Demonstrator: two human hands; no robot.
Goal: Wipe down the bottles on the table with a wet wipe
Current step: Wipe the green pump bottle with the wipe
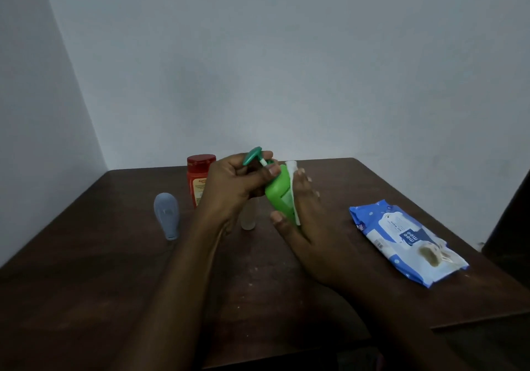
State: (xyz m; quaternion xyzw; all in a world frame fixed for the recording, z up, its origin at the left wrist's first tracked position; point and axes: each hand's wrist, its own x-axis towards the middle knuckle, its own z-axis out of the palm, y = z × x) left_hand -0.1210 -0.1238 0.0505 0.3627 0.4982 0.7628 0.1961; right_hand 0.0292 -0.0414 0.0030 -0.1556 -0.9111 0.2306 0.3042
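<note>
Bench (86, 256) is carrying a red bottle (200, 180), a grey-blue bottle (167, 216) and a clear bottle (249, 217), all standing at the back left, the clear one partly hidden behind the left wrist. Green pump bottle (277, 194) is hanging tilted above the bench, off the surface. Left grip (232, 183) is clamping on its neck just under the pump head. Right grip (304, 221) is curling round its body, fingers pressing a white wet wipe (292, 170) against the far side, thumb touching the near side. Blue wipes pack (407, 244) is lying flat at the right, well apart.

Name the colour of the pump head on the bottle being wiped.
Teal green pump head; the head view shows it best.
</note>
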